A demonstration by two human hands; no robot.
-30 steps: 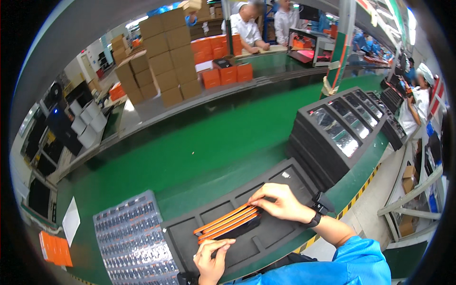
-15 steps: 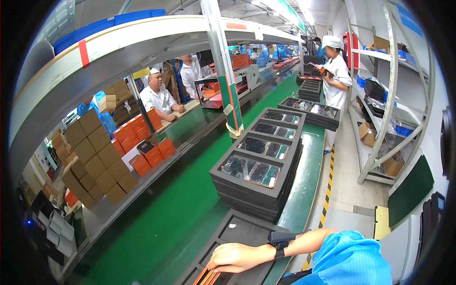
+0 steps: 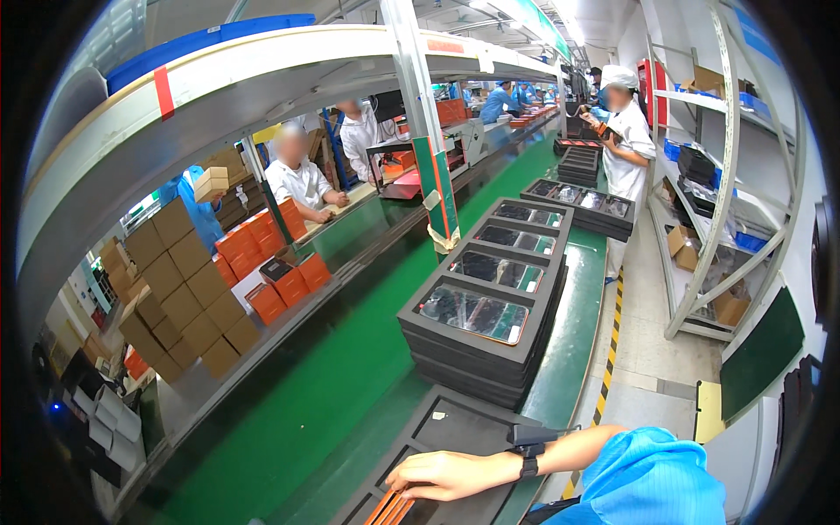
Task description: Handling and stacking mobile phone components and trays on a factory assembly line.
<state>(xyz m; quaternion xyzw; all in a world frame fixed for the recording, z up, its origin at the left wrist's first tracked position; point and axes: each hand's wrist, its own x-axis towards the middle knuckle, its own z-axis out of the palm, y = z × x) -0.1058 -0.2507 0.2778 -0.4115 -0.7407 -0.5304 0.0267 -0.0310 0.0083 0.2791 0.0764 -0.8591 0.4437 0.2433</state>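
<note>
My right hand (image 3: 451,475), wearing a black wrist strap, reaches in from the lower right. Its fingers are closed over the upper ends of several thin orange-edged phones (image 3: 389,508), held side by side. Below that hand lies a black foam tray (image 3: 442,404) with recessed slots, and a small pale scrap rests in one of them. Beyond it rises a stack of black foam trays (image 3: 464,382); the top one holds several glossy phones (image 3: 473,312) lying flat in its slots. The lower ends of the held phones are cut off by the picture's edge. My left hand is out of view.
A green conveyor belt (image 3: 289,429) runs along the left of the trays. More filled trays (image 3: 582,207) stand farther along the bench. Brown cartons (image 3: 188,289) and orange boxes (image 3: 267,302) line the far side. A person in white (image 3: 626,140) stands by a metal shelf (image 3: 713,166).
The whole view has shifted slightly, so the scene sits a little farther right. My right hand keeps its hold on the orange-edged phones in nearly the same place over the tray.
</note>
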